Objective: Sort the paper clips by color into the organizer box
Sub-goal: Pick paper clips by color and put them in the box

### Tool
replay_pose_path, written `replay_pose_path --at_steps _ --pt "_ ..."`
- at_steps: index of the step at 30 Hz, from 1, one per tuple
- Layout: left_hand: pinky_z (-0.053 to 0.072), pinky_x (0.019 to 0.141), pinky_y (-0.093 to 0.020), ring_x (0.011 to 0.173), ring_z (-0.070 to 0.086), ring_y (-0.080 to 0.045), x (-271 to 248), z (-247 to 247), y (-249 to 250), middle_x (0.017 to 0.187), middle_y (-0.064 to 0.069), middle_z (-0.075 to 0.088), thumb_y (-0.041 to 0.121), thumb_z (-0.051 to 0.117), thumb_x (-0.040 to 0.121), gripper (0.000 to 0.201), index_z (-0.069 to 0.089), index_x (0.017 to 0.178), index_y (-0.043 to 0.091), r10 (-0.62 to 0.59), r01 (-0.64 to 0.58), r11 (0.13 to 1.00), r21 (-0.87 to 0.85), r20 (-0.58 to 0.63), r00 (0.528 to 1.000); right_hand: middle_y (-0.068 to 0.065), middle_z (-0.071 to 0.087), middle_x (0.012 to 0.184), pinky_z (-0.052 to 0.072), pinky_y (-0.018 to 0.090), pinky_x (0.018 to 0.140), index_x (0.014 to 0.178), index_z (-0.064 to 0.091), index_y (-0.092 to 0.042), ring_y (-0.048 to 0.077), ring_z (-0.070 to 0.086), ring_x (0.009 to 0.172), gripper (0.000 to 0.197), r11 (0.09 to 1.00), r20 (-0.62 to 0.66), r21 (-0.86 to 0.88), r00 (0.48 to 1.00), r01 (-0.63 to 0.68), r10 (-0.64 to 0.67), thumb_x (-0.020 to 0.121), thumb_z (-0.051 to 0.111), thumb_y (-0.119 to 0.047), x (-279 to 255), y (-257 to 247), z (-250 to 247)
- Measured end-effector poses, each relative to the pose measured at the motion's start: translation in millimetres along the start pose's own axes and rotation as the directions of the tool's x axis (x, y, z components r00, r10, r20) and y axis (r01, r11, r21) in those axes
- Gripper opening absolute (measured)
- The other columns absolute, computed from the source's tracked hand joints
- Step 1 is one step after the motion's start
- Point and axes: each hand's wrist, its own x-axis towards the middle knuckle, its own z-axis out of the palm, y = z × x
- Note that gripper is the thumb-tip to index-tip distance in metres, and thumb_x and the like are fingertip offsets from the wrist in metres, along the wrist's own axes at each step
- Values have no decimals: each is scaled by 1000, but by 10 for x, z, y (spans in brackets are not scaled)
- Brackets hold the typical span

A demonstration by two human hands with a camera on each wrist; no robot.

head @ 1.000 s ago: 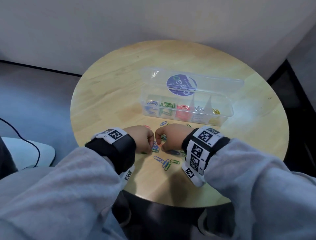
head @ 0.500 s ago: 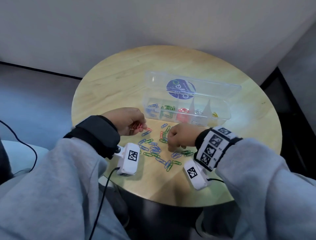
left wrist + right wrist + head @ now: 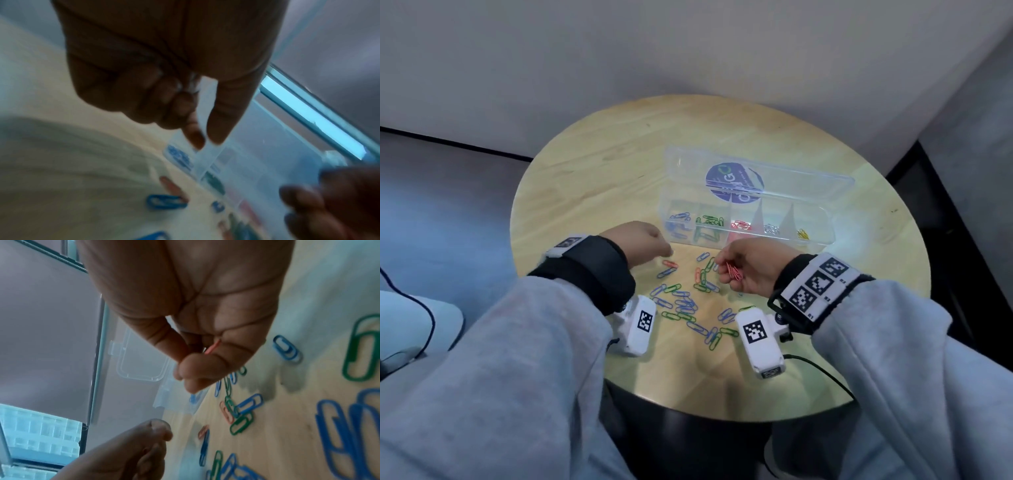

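Red paper clips (image 3: 733, 272) are pinched in the right hand (image 3: 750, 270), just in front of the organizer box (image 3: 822, 236). Left hand (image 3: 640, 240), fingers curled and holding nothing, hovers at the box's near-left corner over a loose red clip (image 3: 670, 263). Scattered blue and green clips (image 3: 685, 305) lie between box and near table edge (image 3: 688, 409); bare tabletop lies left of the box.

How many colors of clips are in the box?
5, side by side in the organizer box, left to right: blue clips, green clips, red clips, silver clips, yellow clips.

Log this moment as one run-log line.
right hand: holds red clips | left hand: reaching red clip | organizer box: open, partly sorted
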Motion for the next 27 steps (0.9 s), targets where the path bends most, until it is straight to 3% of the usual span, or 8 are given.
replay_pose_path --at_steps 3,7,10,12,16,21,24,27 --pt "35 64 -24 84 50 -19 21 82 5 81 5 53 26 64 84 7 59 88 22 88 -68 953 296 -55 995 5 42 65 32 20 44 77 49 -7 14 37 53 18 964 -80 -264 996 23 -46 92 40 -7 49 -39 45" --pt "35 70 -23 94 55 -22 94 163 35 99 2 53 21 63 84 23 60 106 25 109 -81 914 397 -49 993 -4 49 67 41 24 57 74 53 -20 12 45 60 13 614 -81 -785 970 80 -229 85 60 -21 123 -93 111" --pt "34 60 -24 84 51 -19 150 169 46 88 3 54 21 63 84 10 57 90 26 105 -76 909 410 -48 993 -5 54 80 38 22 60 77 52 -22 15 49 77 13 418 -68 -907 960 54 -272 84 62 -27 170 -129 185" --pt "30 51 -22 79 49 -18 178 177 43 72 7 50 21 63 84 16 52 74 24 102 -75 909 411 -45 994 -2 56 88 40 24 64 81 53 -20 17 51 83 12 346 -67 -938 960 33 -272 84 62 -28 216 -128 225" --pt "29 51 -18 79 51 -18 199 195 27 65 10 49 21 65 82 20 52 67 21 52 -32 915 403 -40 998 4 64 94 49 29 77 91 62 -13 23 60 87 24 298 -80 -955 969 -7 -235 79 67 -34 390 -86 286" --pt "34 55 -20 78 51 -19 153 201 54 72 1 55 24 64 84 7 67 87 18 14 -29 918 396 42 999 0 51 70 38 22 54 68 51 -16 21 51 71 23 261 -90 -964 977 -37 -194 81 64 -31 495 -54 322" --pt "37 67 -21 77 50 -20 111 178 87 80 -2 57 26 61 83 12 68 88 17 0 -15 914 405 37 999 3 56 74 40 22 55 75 58 -14 22 55 74 17 299 -71 -954 980 -13 -184 78 66 -28 448 -35 290" --pt "37 66 -23 69 47 -21 87 106 126 73 -3 54 23 62 79 7 63 78 16 -12 -9 962 273 74 997 6 61 79 45 27 65 81 64 -12 23 56 73 13 413 -44 -910 980 40 -193 76 66 -24 321 -30 237"
